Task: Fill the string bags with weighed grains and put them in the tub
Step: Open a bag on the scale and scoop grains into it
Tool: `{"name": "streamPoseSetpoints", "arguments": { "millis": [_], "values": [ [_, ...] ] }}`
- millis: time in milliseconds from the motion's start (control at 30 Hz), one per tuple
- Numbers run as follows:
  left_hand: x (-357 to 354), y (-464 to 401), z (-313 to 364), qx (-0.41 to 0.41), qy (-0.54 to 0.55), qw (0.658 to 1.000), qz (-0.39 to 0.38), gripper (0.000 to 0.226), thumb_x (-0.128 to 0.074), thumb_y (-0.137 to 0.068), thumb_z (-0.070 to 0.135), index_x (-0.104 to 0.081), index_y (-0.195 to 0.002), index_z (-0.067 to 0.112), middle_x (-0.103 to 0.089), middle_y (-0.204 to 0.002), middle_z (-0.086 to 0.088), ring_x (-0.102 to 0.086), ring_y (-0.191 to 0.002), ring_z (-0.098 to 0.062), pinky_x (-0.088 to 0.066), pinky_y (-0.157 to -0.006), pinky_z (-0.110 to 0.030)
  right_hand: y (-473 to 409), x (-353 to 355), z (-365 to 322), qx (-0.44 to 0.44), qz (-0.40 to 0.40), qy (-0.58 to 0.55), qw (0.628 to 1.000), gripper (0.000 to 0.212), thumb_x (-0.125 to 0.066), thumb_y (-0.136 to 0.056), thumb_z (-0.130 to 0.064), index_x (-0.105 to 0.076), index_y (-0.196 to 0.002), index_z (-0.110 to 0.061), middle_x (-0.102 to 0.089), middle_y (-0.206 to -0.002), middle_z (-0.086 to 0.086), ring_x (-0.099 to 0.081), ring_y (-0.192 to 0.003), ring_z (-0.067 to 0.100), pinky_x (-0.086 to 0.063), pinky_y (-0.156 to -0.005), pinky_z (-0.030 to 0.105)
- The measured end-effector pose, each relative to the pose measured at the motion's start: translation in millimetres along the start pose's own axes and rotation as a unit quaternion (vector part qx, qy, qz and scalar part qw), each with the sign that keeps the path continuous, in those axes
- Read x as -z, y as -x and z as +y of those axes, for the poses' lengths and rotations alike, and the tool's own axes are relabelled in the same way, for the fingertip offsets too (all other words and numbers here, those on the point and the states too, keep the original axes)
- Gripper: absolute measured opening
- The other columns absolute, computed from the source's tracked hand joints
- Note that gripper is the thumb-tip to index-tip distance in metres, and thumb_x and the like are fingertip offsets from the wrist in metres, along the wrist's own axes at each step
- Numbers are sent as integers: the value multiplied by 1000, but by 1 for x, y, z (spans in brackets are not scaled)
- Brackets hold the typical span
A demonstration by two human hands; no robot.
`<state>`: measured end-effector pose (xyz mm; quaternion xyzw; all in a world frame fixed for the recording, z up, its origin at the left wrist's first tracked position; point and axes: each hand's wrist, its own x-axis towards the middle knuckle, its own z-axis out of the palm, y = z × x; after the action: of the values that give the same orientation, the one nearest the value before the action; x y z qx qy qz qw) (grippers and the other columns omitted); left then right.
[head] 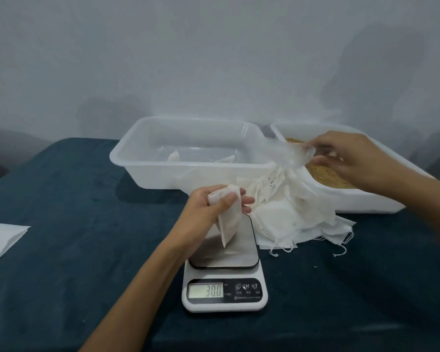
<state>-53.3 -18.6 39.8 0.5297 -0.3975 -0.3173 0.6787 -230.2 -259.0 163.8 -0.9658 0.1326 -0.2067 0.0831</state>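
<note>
**Over the scale: bag in left hand, scoop in right**

Above the scale's steel plate I see my left hand (215, 203) gripping a white string bag (228, 219), thumb across the front, fingers curled behind; the bag hangs tilted w/ its lower corner over the plate, can't tell if it touches. The scale (224, 275) sits near the table's front edge, approx. mid-width, display reading 30.0.

Just right of the scale, a loose pile of empty string bags (290, 214) lies on the dark blue tablecloth (74, 224), strings trailing toward the front. My right hand (351, 158) is farther back-right, fingers pinching a clear plastic scoop (294, 154) over the grain tub (361, 196), which holds brown grains (328, 174) & sits at the table's back right.

Back centre, touching or nearly touching the grain tub, is the clear tub (137, 158) w/ a couple of bags (174, 156) inside. A white sheet (0, 240) lies at the left edge.
</note>
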Motion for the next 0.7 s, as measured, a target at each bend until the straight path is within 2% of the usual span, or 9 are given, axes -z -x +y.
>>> {"name": "streamPoseSetpoints", "arguments": {
  "millis": [67,100,167,233,300,433,533,633,700],
  "values": [
    [3,-2,0,-23,3,999,33,25,-58,-105,35,-78,-110,22,-78,-114,-10,-77,-99,-31,-60,-87,-53,-5,-9,27,-88,32,-25,995,14,-62,-99,-26,-67,-107,-16,-67,-92,-6,-62,-83,5,-43,-73,20],
    [4,-2,0,-33,8,998,46,26,-57,-105,37,-78,-110,22,-78,-112,-11,-77,-96,-33,-60,-88,-53,-9,-15,43,-136,52,-35,989,17,-58,-101,-29,-65,-107,-14,-68,-91,-5,-64,-81,9,-46,-73,24],
    [6,-3,-1,-47,28,997,63,28,-57,-106,36,-77,-111,18,-78,-104,-14,-76,-89,-34,-63,-84,-49,-14,-25,74,-226,79,-18,971,26,-54,-104,-30,-65,-106,-7,-69,-93,5,-65,-86,25,-48,-77,36],
    [5,-4,-2,-50,57,995,71,27,-58,-105,33,-76,-111,13,-74,-90,-13,-72,-77,-29,-63,-80,-44,-18,-35,98,-278,68,29,958,30,-52,-103,-24,-64,-93,2,-65,-88,18,-62,-88,38,-41,-69,38],
    [4,-5,-2,-47,91,992,72,25,-61,-103,32,-76,-108,13,-64,-75,-9,-63,-63,-22,-62,-72,-40,-20,-45,112,-296,32,73,952,29,-51,-102,-16,-60,-78,-1,-59,-77,18,-59,-80,38,-34,-59,36],
    [6,-6,-2,-30,119,991,52,25,-64,-100,34,-76,-109,15,-49,-64,-3,-47,-48,-14,-53,-55,-32,-26,-60,117,-319,-55,130,937,11,-50,-99,-13,-58,-96,-6,-58,-83,7,-54,-72,23,-39,-58,34],
    [5,-6,-4,-16,132,991,18,31,-68,-96,34,-74,-119,14,-49,-65,-4,-43,-46,-13,-50,-51,-29,-27,-67,116,-324,-97,154,928,11,-58,-94,-12,-54,-84,-8,-58,-77,6,-50,-64,17,-33,-51,30],
    [1,-5,-4,-1,127,992,-27,43,-71,-92,32,-67,-133,19,-53,-67,-6,-42,-45,-13,-49,-50,-29,-28,-68,112,-330,-111,161,923,25,-63,-92,-13,-50,-70,-10,-55,-71,5,-50,-62,19,-36,-52,30],
    [-1,-3,-4,11,117,992,-54,50,-73,-91,32,-62,-139,27,-54,-68,-8,-42,-44,-14,-49,-50,-30,-28,-64,101,-327,-103,201,917,22,-65,-94,-18,-56,-76,-8,-57,-75,5,-56,-71,23,-43,-63,31]
  ]
}}
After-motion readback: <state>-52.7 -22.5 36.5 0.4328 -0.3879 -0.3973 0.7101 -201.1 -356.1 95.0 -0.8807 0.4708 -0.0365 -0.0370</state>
